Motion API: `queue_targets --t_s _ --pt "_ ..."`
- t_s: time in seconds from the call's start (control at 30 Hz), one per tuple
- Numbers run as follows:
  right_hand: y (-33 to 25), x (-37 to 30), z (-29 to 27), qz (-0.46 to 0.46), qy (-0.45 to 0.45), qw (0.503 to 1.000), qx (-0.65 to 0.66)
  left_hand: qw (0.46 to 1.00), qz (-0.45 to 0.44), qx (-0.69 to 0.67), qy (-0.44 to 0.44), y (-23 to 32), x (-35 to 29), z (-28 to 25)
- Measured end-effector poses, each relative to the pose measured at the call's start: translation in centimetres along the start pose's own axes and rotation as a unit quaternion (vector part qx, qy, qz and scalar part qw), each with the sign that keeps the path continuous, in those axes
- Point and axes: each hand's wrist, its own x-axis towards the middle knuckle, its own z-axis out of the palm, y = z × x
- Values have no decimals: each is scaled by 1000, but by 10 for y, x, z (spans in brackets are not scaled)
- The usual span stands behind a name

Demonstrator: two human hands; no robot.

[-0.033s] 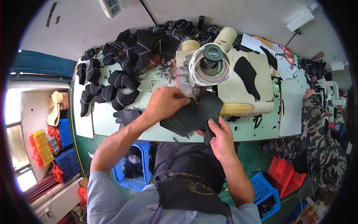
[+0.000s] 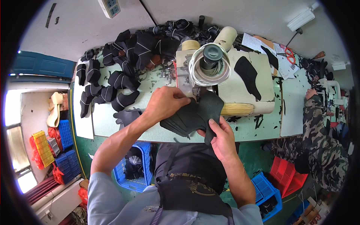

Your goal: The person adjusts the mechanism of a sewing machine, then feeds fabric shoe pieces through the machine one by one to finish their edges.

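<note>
Right grip (image 2: 222,140) partly behind dark piece (image 2: 211,107)

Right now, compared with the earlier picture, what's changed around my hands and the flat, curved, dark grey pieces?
Nothing visibly changed: nothing was taken hold of or let go. Your bare left hand still touches the flat, curved, dark grey pieces, your bare right hand still grips them, and the black bundles tied with white bands lie where they were.

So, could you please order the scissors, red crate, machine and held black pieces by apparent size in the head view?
Largest to smallest:
1. Machine
2. Held black pieces
3. Red crate
4. Scissors
The crate looks farther off, so its true rank is unsure.
</note>
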Motion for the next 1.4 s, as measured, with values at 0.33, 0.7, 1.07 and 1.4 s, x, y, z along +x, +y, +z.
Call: queue_targets --t_s 0.33,0.7,1.07,1.4 --pt "-2 -7 2 -4 36 999 -19 986 39 -146 -65 -3 4 2" --pt "-1 -6 1 -22 -10 1000 -3 999 -8 37 -13 6 5 2" --pt "0 -2 2 -23 -8 1000 16 1000 -24 10 -16 7 3 -3" --pt "1 -4 -2 -35 -6 999 16 999 -42 22 -27 4 5 -3"
